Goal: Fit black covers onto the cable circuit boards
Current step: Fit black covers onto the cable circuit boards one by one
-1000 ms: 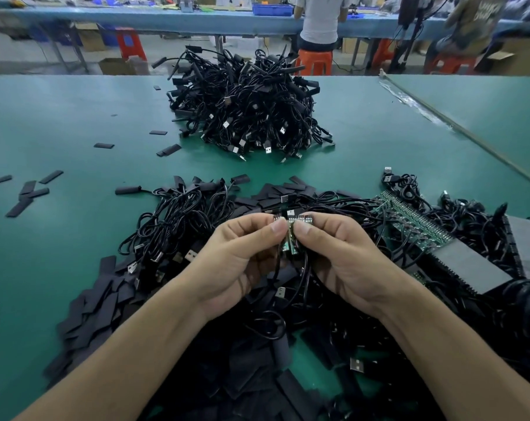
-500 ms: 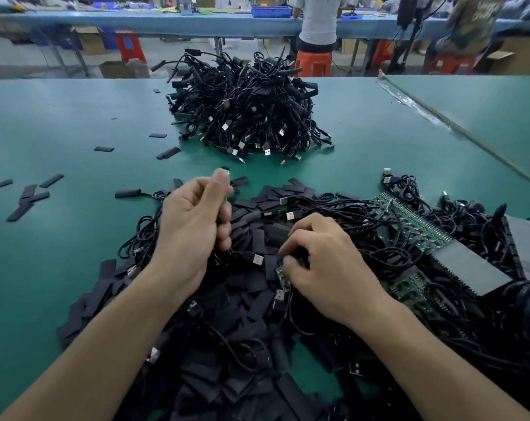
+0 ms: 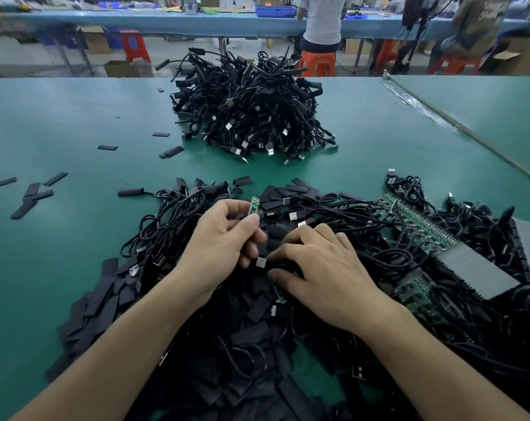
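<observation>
A bare green circuit board (image 3: 254, 205) is standing upright over the near tangle of cables, its cable end pinched in the left hand (image 3: 224, 247). Just beside it, the right hand (image 3: 327, 268) is digging curled fingers into the loose black covers (image 3: 257, 311); whether it is gripping one cannot be told. The step is likely calling for one cover, lifted singly, open end facing the board, sliding on squarely. A cable heap (image 3: 251, 117) is sitting farther back on the tabletop (image 3: 60, 238).

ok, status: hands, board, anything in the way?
Left hand pinches bare green circuit board, no cover on. Right hand down in black covers, grip unclear. Loose cables tangled through the pile.
</observation>
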The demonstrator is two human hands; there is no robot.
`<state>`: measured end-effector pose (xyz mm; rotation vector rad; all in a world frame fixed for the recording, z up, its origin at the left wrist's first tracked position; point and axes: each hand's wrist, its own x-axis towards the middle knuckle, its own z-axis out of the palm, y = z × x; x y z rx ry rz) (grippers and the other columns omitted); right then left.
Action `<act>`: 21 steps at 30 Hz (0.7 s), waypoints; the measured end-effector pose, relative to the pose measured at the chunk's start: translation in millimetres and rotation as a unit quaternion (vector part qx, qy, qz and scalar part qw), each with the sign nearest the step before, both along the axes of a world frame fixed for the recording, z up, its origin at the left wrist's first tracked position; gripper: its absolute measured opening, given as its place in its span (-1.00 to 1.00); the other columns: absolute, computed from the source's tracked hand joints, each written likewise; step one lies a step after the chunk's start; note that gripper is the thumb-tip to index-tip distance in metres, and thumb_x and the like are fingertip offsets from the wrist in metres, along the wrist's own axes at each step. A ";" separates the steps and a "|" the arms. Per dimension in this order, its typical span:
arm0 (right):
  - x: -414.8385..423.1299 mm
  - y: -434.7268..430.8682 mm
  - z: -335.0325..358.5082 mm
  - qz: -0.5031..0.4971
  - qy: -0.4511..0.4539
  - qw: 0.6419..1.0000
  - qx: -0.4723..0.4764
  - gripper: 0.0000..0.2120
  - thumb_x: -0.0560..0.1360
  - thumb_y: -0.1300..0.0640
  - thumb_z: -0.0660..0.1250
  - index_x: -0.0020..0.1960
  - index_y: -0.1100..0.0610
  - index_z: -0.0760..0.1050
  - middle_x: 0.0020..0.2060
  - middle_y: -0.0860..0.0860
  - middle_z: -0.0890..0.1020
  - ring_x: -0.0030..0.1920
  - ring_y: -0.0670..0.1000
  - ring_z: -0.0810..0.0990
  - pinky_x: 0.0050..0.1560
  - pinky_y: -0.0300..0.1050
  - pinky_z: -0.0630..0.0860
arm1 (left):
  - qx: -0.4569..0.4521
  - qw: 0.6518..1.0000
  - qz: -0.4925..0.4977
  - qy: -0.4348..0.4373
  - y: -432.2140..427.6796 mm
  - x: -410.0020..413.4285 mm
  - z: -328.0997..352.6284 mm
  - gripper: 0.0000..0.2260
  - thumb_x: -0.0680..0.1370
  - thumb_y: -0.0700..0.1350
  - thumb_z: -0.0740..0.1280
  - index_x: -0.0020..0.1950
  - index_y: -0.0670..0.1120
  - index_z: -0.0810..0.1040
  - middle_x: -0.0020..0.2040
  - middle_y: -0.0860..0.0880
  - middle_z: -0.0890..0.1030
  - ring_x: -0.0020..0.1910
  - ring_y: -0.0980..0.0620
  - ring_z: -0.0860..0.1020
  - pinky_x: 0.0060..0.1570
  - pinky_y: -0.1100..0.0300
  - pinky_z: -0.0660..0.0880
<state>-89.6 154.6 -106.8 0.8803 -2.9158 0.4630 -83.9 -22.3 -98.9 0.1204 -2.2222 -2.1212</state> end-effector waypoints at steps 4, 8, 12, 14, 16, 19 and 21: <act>0.4 -0.5 2.2 0.013 -0.001 0.999 -0.046 -0.88 0.50 -0.21 0.32 -0.02 -0.22 0.48 0.03 -0.27 0.44 0.10 -0.13 0.31 0.02 -0.15 0.12 | -0.007 1.000 0.001 0.006 0.0 -0.1 -3.1 -0.98 0.65 -0.21 0.27 0.03 -0.13 0.48 -0.36 0.02 0.62 -0.48 0.14 0.48 -0.53 0.31 0.38; 0.1 0.0 1.3 0.006 -0.027 0.987 -0.158 -0.84 0.48 -0.06 0.41 -0.16 -0.17 0.42 -0.19 -0.25 0.54 -0.09 -0.17 0.42 -0.03 -0.13 0.31 | -0.018 1.000 0.001 0.011 -0.3 1.0 -3.6 -0.95 0.64 -0.19 0.29 0.02 -0.12 0.53 -0.36 0.05 0.61 -0.47 0.15 0.48 -0.54 0.32 0.38; 0.4 2.2 2.8 -0.030 -0.076 0.924 -0.374 -0.83 0.51 0.12 0.43 -0.15 -0.08 0.47 -0.26 -0.13 0.60 -0.25 -0.08 0.55 -0.21 -0.19 0.49 | -0.034 0.999 -0.008 0.004 1.1 2.9 -2.6 -0.94 0.61 -0.13 0.34 -0.01 -0.12 0.56 -0.33 0.06 0.64 -0.51 0.16 0.45 -0.55 0.32 0.38; -0.3 2.5 2.9 -0.041 -0.079 0.906 -0.415 -0.82 0.53 0.14 0.41 -0.11 -0.09 0.46 -0.25 -0.09 0.64 -0.23 -0.01 0.58 -0.16 -0.08 0.51 | -0.042 0.999 -0.022 0.003 1.3 4.5 -1.7 -0.91 0.59 -0.09 0.38 0.01 -0.10 0.58 -0.36 0.07 0.62 -0.51 0.16 0.44 -0.53 0.32 0.39; -1.5 2.4 1.7 -0.042 -0.088 0.899 -0.428 -0.82 0.55 0.14 0.38 -0.10 -0.09 0.43 -0.31 -0.03 0.64 -0.26 0.09 0.56 -0.17 0.04 0.48 | -0.053 0.998 -0.044 0.005 1.9 6.1 -1.0 -0.88 0.54 -0.09 0.43 0.04 -0.08 0.59 -0.40 0.10 0.57 -0.51 0.16 0.43 -0.52 0.32 0.39; -2.2 2.5 1.3 -0.040 -0.099 0.898 -0.427 -0.81 0.57 0.15 0.36 -0.13 -0.09 0.42 -0.32 -0.01 0.62 -0.30 0.09 0.51 -0.24 -0.02 0.45 | -0.048 0.997 -0.054 0.009 2.4 7.0 -0.5 -0.82 0.49 -0.19 0.49 0.06 -0.10 0.59 -0.37 0.11 0.58 -0.53 0.16 0.42 -0.54 0.30 0.38; -1.5 2.4 2.3 -0.037 -0.094 0.899 -0.427 -0.79 0.55 0.17 0.38 -0.15 -0.09 0.45 -0.25 -0.06 0.63 -0.29 -0.07 0.53 -0.26 -0.23 0.46 | -0.040 0.998 -0.045 0.012 1.4 6.8 -0.4 -0.82 0.48 -0.21 0.50 0.04 -0.10 0.60 -0.34 0.09 0.59 -0.53 0.15 0.41 -0.54 0.29 0.39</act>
